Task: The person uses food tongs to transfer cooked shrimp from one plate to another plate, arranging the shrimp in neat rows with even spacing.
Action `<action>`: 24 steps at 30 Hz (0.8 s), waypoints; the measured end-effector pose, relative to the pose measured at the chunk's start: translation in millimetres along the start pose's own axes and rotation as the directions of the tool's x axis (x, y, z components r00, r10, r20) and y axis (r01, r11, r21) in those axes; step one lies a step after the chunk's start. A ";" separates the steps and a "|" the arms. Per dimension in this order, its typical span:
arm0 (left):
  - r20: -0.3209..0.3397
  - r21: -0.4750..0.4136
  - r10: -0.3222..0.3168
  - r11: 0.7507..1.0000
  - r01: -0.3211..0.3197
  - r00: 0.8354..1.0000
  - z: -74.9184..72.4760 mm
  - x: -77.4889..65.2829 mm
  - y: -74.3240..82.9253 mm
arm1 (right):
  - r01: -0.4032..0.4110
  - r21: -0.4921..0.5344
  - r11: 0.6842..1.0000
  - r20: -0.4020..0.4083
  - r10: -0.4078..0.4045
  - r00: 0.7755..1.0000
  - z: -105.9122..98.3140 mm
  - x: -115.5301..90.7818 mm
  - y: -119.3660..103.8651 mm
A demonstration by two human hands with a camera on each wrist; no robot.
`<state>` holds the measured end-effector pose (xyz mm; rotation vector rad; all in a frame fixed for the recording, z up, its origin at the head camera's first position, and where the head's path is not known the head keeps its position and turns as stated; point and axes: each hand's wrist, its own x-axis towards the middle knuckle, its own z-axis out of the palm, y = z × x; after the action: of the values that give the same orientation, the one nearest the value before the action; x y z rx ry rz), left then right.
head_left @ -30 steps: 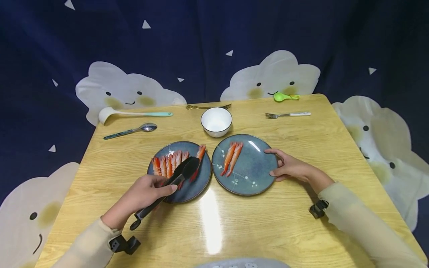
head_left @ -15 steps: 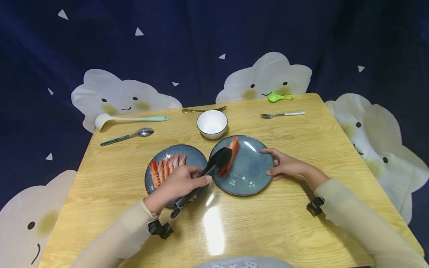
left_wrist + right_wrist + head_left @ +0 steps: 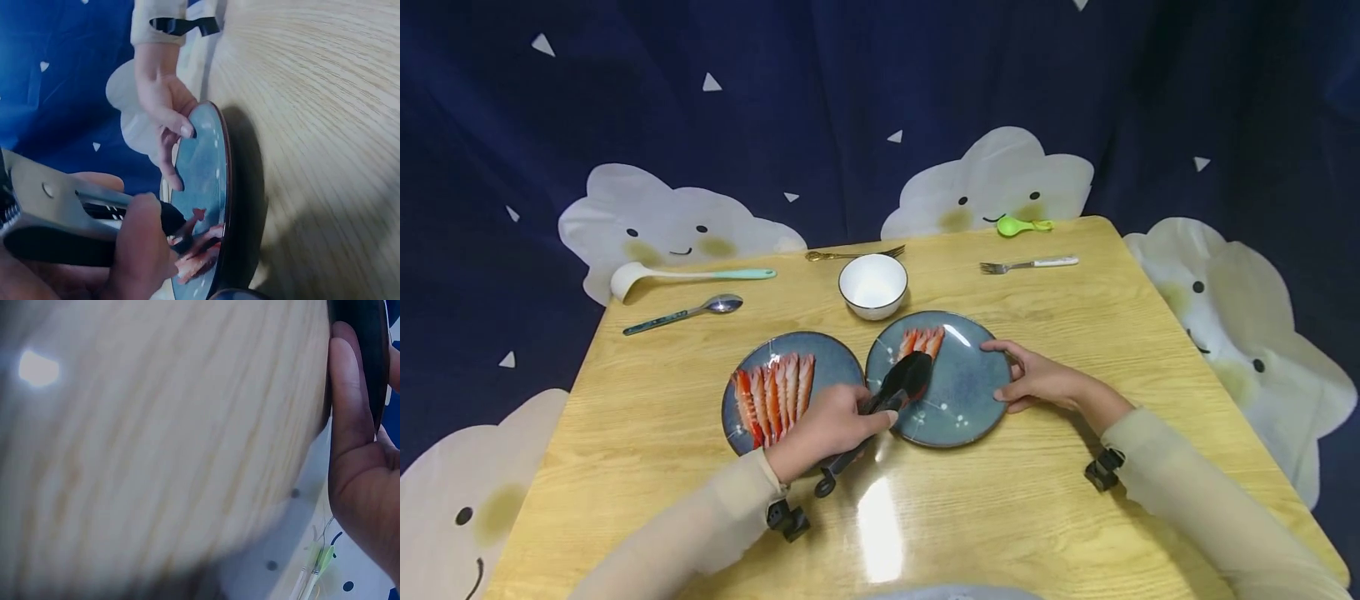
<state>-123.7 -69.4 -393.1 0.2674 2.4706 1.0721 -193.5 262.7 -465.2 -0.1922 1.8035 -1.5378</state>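
Observation:
My left hand [image 3: 833,423] grips black tongs [image 3: 904,382], whose tips are over the right-hand blue plate [image 3: 966,392]. Red-and-white shrimp [image 3: 922,340] lie side by side on that plate, their lower ends hidden by the tongs. From the left wrist view, the tong tips [image 3: 172,219] are at the shrimp; whether they still pinch one I cannot tell. With my right hand [image 3: 1037,379] I hold the right plate's rim, thumb and fingers around its edge. On the left-hand blue plate [image 3: 842,358], several shrimp [image 3: 771,396] lie in a row, partly behind my left hand.
A white bowl [image 3: 873,285] stands behind the plates. Farther back lie a ladle [image 3: 692,274], a spoon [image 3: 685,314], a gold fork [image 3: 853,254], a white-handled fork [image 3: 1030,264] and a green measuring spoon [image 3: 1022,226]. The two plates sit almost touching on the wooden table [image 3: 1037,517].
My left hand has moved right with the tongs, carrying a shrimp from the left plate to beside those on the right plate. My right hand stays at the right plate's rim.

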 end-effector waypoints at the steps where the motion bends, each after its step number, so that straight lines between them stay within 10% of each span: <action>1: -0.016 0.038 0.012 0.999 -0.011 1.000 1.0 0.1 1.0 | 0.001 -0.001 1.000 0.000 -0.001 1.000 -0.3 -0.2 0.1; 14: -0.110 0.299 0.105 0.952 -0.068 0.988 5.9 -0.2 6.9 | -0.006 0.004 1.000 -0.002 0.006 1.000 0.0 0.6 1.0; 20: -0.098 0.283 0.126 0.954 -0.094 0.987 5.9 -1.1 6.4 | -0.007 0.007 1.000 0.000 0.007 1.000 -0.1 1.0 -0.2; 24: -0.019 0.123 0.082 0.989 -0.079 0.996 3.8 -1.0 7.1 | -0.011 -0.001 1.000 -0.003 0.011 1.000 -0.7 2.1 0.9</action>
<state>-121.1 -62.4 -389.9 0.3971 2.5704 0.9615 -195.1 262.4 -466.9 -0.1806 1.8048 -1.5300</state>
